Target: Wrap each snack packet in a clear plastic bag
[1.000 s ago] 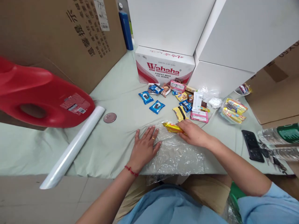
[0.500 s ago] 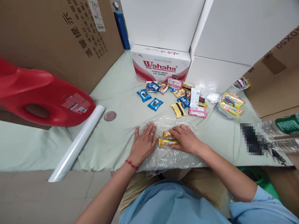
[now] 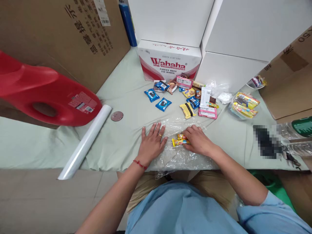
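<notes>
Two sticks (image 3: 179, 142), yellow-wrapped and side by side, lie on the film (image 3: 185, 159) in the head view, their right ends hidden under the right hand (image 3: 198, 139). That hand is partly closed, thumb on the near side and fingers over the far side of the pair; it has hold of both, though how firmly cannot be told. At the film's left edge the left hand (image 3: 151, 143) lies palm down, wide open with fingers spread, holding nothing. A red band (image 3: 139, 164) circles its wrist.

Beyond the film are loose snacks: a yellow packet (image 3: 187, 110) nearest, two blue packets (image 3: 157, 100) farther left, a pink packet (image 3: 207, 113) to the right. Behind them, farthest from the film, stands the carton (image 3: 169, 63) marked Wahaha.

Right of the film and farther back sits a tub (image 3: 234, 112) with yellow packs in it; well to its right are clear bottles (image 3: 284, 131). Left of the film lie a disc (image 3: 117, 116), a white roll (image 3: 85, 143) and, farthest left, a red jug (image 3: 60, 84).
</notes>
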The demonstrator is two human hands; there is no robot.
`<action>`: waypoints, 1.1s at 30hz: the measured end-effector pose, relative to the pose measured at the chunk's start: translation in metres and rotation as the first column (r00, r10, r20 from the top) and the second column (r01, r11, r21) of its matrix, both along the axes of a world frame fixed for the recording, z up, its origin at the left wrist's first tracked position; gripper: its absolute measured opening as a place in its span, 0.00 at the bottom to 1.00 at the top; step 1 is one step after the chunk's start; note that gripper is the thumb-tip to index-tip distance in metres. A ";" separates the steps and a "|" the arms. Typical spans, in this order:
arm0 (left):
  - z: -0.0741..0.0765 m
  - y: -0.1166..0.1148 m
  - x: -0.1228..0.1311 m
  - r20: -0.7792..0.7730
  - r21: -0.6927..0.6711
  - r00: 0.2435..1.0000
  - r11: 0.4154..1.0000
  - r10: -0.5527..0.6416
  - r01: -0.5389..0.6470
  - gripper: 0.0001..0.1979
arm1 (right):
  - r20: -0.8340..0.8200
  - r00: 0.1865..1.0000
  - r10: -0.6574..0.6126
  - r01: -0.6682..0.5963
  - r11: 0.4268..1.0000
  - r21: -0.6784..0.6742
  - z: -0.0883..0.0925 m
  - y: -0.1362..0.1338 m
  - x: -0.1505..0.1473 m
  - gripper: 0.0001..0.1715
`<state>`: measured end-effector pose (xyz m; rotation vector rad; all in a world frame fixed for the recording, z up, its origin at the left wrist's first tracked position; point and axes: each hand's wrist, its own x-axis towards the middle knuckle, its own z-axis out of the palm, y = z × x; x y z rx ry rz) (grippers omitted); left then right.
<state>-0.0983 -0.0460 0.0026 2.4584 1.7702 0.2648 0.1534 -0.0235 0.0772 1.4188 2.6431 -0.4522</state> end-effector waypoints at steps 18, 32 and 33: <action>0.001 0.000 0.001 0.044 0.010 0.999 1.000 0.000 0.000 0.30 | -0.111 0.994 0.014 -0.013 1.000 0.008 -0.014 -0.005 -0.022 0.27; 0.000 0.006 -0.010 0.173 -0.080 0.985 0.997 0.007 0.007 0.31 | -0.367 0.930 -0.010 0.068 0.987 0.146 -0.019 -0.025 0.000 0.25; 0.003 0.006 -0.014 0.215 -0.085 0.977 0.996 0.012 0.006 0.30 | -0.444 0.896 0.002 0.088 0.979 0.182 -0.018 -0.032 0.010 0.23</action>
